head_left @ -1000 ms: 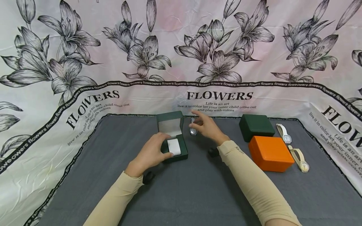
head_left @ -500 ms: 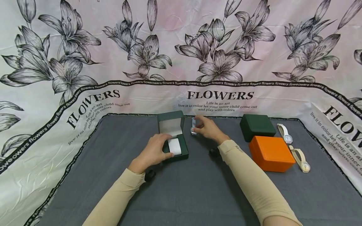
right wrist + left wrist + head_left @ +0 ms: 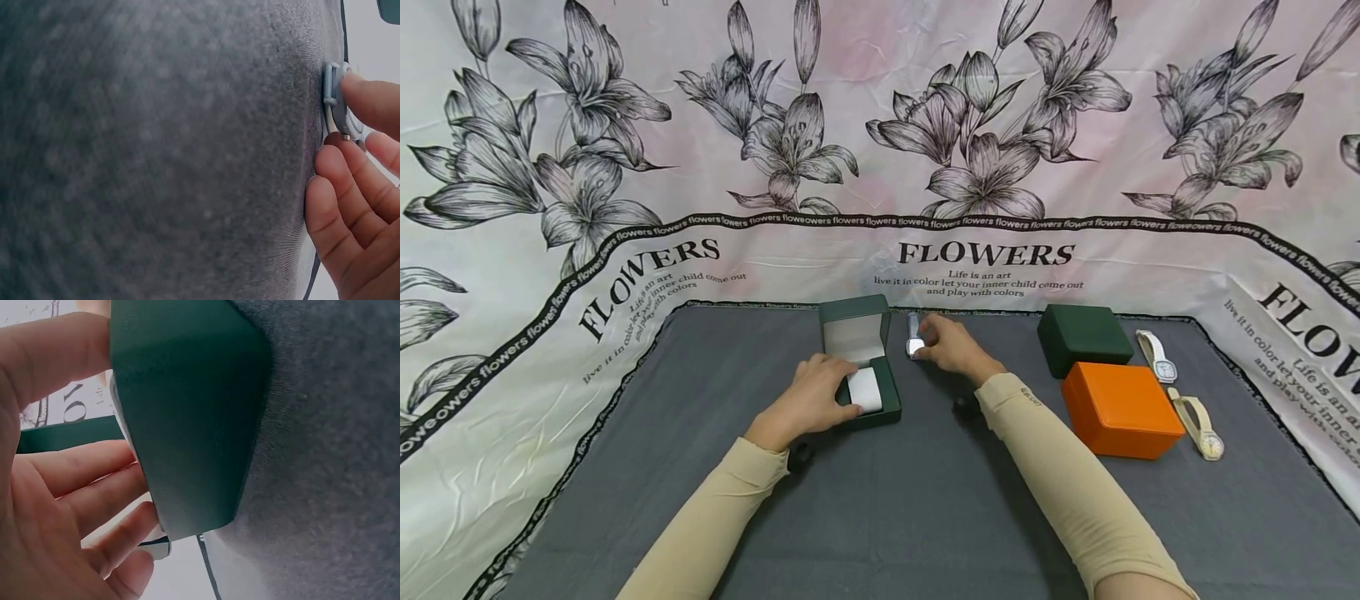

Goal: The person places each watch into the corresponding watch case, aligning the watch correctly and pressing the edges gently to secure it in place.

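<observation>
The left hand (image 3: 808,396) grips an open, dark green, square-cornered box (image 3: 891,402) just to its right, thumb at the near corner and fingers reaching over the rim on that hand's side. The box's raised lid (image 3: 853,311), lined in pale grey, stands beyond those fingers, and a white, rounded, soft-looking cushion (image 3: 866,390) sits inside, between thumb and forefinger. The right hand (image 3: 955,346), fingers bent, pinches a small silver wristwatch with a pale strap (image 3: 914,347); in the right wrist view the thumb is on the case and the other fingertips are bunched below it. That watch is at the left edge of the right hand, between the two hands and just beside the box; whether it is lifted at all I cannot tell. To the right of the right hand, well apart from it, stands a closed, dark green, block-shaped box (image 3: 1084,338), with a closed, bright orange box (image 3: 1120,408) nearer the person. Farther right of that hand lie a white-strapped watch with a squarish face (image 3: 1157,357) and a cream-strapped watch with a round face (image 3: 1198,427), both on the grey cloth (image 3: 865,517) beneath the hands
</observation>
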A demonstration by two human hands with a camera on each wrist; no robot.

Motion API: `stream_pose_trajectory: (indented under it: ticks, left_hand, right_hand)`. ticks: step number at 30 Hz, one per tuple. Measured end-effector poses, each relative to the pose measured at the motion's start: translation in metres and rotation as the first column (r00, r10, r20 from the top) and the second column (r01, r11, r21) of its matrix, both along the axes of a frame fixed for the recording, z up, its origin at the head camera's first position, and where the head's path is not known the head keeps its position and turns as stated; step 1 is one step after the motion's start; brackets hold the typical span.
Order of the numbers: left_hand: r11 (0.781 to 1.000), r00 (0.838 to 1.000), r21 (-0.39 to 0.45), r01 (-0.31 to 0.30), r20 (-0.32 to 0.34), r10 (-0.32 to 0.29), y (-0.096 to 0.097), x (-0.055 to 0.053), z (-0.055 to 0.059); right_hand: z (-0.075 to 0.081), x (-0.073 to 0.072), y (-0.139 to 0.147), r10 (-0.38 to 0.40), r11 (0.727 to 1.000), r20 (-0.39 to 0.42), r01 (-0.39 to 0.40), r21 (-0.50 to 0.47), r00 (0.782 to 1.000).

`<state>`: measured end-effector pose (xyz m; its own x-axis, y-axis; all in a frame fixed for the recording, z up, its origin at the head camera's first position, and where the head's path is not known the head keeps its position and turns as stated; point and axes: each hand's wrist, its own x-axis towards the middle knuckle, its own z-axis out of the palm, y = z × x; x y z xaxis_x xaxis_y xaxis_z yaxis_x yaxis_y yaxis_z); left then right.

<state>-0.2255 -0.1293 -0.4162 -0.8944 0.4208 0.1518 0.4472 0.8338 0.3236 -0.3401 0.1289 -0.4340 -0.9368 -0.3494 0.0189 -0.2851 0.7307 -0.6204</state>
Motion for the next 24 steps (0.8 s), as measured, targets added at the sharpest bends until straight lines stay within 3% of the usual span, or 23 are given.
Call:
stream_pose_trajectory:
  ticks: [12,18,24]
  left_hand:
    - [1.000,1.000,0.002,0.020,-0.010,-0.020,0.0060,-0.0067,0.0025]
    - [0.996,0.998,0.078,0.040,0.055,-0.044,0.0080,-0.0042,0.0047]
    - [0.987,0.998,0.152,0.043,0.032,-0.048,0.0078,-0.0012,0.0002]
  right_hand:
    - [0.0013,0.0021,-0.0012,-0.028,0.999,0.028,0.029,-0.039,0.999]
    - [0.0011,0.0020,-0.0008,-0.034,0.997,0.032,0.036,-0.064,0.999]
    - [-0.0005,0.0039,-0.0007,-0.006,0.994,0.044,0.011,-0.112,0.999]
